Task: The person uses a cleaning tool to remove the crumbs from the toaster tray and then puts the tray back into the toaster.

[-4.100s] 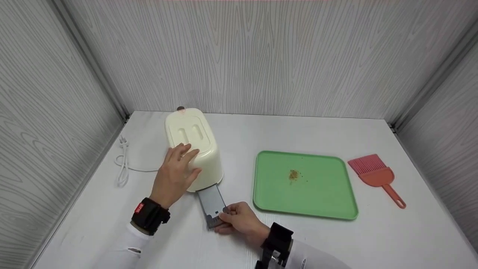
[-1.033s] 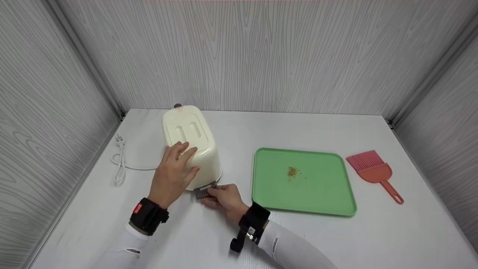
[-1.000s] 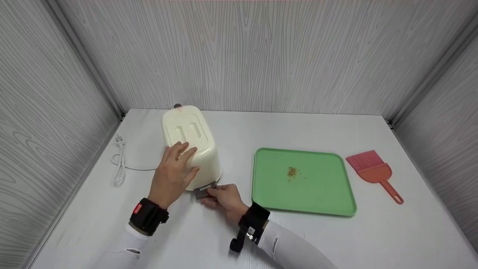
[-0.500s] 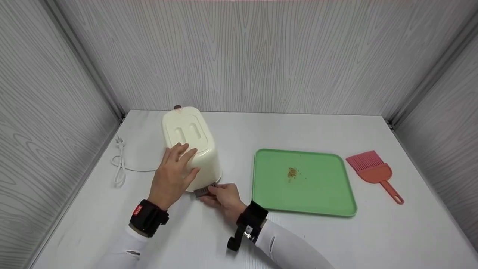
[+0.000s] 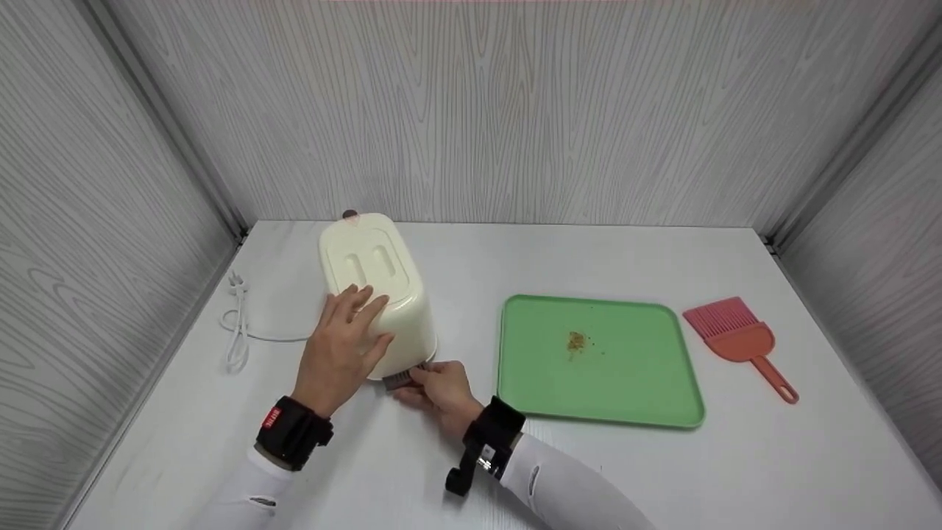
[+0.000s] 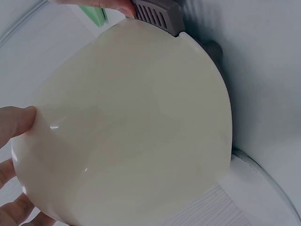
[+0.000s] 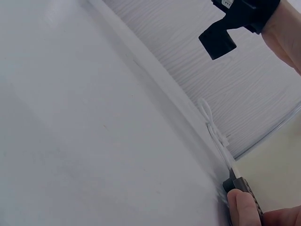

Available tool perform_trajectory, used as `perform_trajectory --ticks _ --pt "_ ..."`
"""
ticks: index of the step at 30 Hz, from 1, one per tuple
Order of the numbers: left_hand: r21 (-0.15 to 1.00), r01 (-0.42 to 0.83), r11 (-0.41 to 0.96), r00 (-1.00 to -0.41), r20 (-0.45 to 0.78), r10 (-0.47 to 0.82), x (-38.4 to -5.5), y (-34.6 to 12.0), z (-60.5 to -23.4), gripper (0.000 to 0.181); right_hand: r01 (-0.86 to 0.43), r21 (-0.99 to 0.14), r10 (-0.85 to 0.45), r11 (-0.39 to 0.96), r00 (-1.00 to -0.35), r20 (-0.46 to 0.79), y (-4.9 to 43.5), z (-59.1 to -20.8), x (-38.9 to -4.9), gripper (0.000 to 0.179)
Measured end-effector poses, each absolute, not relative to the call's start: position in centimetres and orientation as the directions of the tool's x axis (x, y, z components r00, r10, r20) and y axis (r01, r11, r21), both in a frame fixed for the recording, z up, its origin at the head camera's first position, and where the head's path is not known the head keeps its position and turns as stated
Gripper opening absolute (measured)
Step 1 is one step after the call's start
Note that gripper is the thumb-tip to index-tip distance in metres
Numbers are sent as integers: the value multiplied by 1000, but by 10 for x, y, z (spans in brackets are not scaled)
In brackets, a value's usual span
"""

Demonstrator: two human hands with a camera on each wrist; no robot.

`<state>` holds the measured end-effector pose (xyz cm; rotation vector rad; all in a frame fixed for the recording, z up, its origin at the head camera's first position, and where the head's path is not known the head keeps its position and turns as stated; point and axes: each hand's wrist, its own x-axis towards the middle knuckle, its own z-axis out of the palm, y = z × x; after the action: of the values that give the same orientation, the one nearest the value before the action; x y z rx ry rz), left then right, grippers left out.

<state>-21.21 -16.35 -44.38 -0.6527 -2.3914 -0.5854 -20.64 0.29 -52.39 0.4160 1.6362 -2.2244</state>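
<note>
A cream toaster [image 5: 401, 327] with a slotted lid on top stands at the left of the table. My left hand [image 5: 335, 353] rests on its near top edge, fingers spread and thumb apart; in the left wrist view, the thumb and fingertips [image 6: 16, 122] touch the glossy shell. Low at the toaster's near end, my right hand [image 5: 441, 386] pinches the grey ribbed end of the crumb tray [image 5: 397, 380]. Only this end [image 6: 160, 16] sticks out of the toaster; the rest of the tray is hidden inside.
Right of the toaster lies a green tray [image 5: 625, 390] with a small heap of brown crumbs [image 5: 576, 341]. A red brush [image 5: 739, 338] with an orange handle lies beyond it. The white cord and plug [image 5: 237, 324] lie at the left.
My right hand has pushed the crumb tray from far out to nearly all the way into the toaster, with only slight movement in the last second. My left hand has stayed in place.
</note>
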Motion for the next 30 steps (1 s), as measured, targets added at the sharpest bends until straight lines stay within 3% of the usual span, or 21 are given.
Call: perform_trajectory --ticks 14,30 --pt "229 577 784 -693 645 321 -212 -166 -444 50 469 -837 -106 -281 -882 -458 0 -524 -211 18" --pt "239 571 785 -706 632 321 -212 -164 -442 50 460 -835 -96 -304 -886 -453 5 -527 -204 21"
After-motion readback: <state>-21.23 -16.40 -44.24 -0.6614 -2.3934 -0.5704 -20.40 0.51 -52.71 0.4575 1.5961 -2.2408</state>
